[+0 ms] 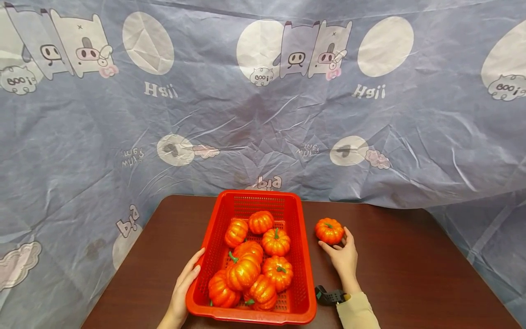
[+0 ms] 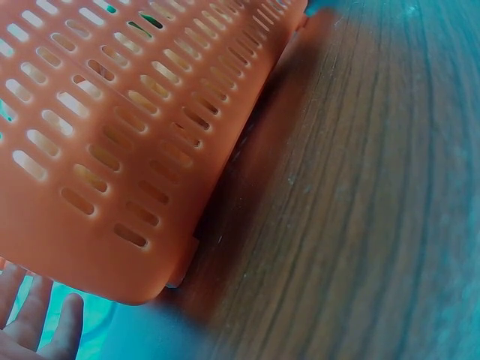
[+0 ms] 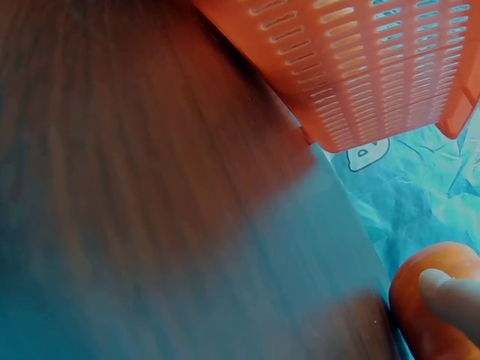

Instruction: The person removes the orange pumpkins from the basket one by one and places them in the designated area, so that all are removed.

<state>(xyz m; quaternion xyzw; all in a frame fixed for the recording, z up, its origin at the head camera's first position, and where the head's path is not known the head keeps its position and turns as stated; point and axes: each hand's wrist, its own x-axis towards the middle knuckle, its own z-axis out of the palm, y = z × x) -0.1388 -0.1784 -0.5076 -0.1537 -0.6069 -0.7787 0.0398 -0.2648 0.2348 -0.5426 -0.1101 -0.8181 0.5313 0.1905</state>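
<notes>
Pumpkins (image 1: 244, 273) fill much of the red basket (image 1: 251, 315), at least eight by sight, so the work looks nearly done. Nearest, at the basket's 8 o'clock, the left hand (image 1: 183, 288) lies along its outer wall, grip relaxed, fingers straight and not closed on anything. Inside, one pumpkin sits towards 7 o'clock, another towards 5, a tilted one overlaps its neighbours near the middle, two line the right side at 4 and 2, and the farthest pair lie near 11 and 1; any beneath are hidden. Outside, at 3 o'clock, the right hand (image 1: 344, 258) has its grip curved about the loose pumpkin (image 1: 328, 230), pinching it between thumb and fingers; whether it touches the bench (image 1: 394, 256), I cannot tell. That is the only one seen outside, so apparently all that is left. Beyond, at 12 o'clock, hangs printed cloth (image 1: 255, 114).
</notes>
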